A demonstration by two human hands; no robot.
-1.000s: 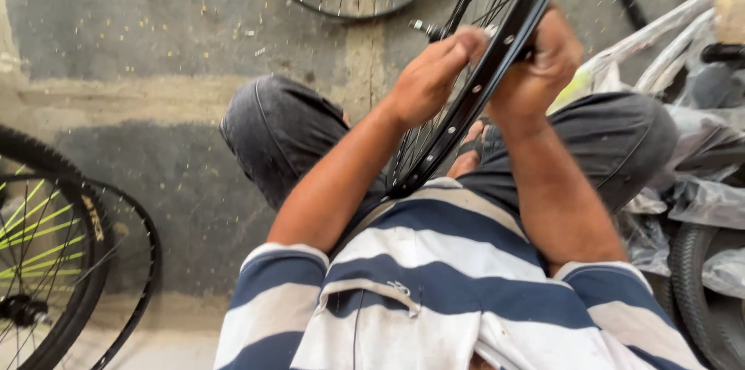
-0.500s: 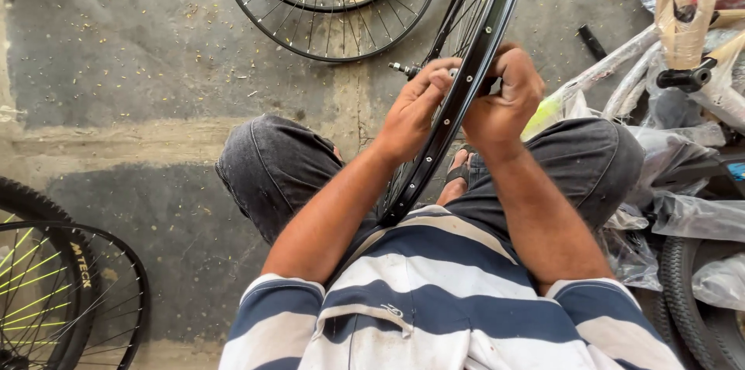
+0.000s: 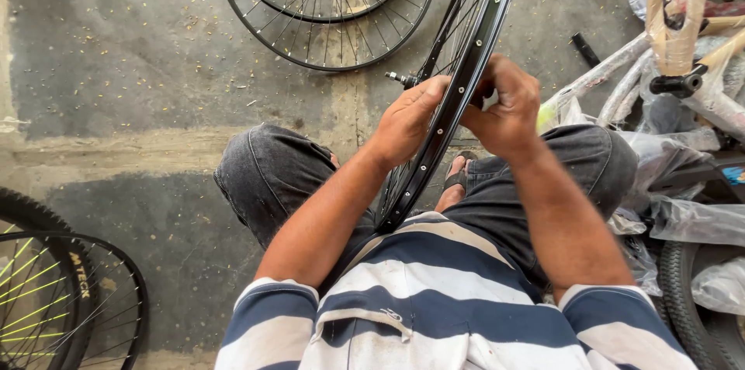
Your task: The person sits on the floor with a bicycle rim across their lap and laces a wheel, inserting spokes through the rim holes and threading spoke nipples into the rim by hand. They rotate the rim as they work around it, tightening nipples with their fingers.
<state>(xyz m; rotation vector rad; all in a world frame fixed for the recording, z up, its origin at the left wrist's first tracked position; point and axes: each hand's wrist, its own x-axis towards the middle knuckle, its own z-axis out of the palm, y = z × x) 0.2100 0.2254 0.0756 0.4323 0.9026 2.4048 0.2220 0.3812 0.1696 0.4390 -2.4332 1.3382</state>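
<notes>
Concrete floor [image 3: 140, 67] below me, spare rims [image 3: 326, 20] lying ahead. Black bicycle wheel [image 3: 458, 83] upright between my knees. My left hand [image 3: 407, 121] curled round rim. My right hand [image 3: 504, 110] closed on rim's other side, pinching something pale, unclear what. Rim work seems under way; next calls for steady grip.

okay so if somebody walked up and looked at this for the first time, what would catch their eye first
First, the black bicycle wheel rim standing upright between the person's knees at centre, with the left hand and the right hand gripping it from either side. Next, two spoked wheels lying flat on the concrete floor at the top, and a plastic-wrapped bicycle frame at the right edge.
</notes>
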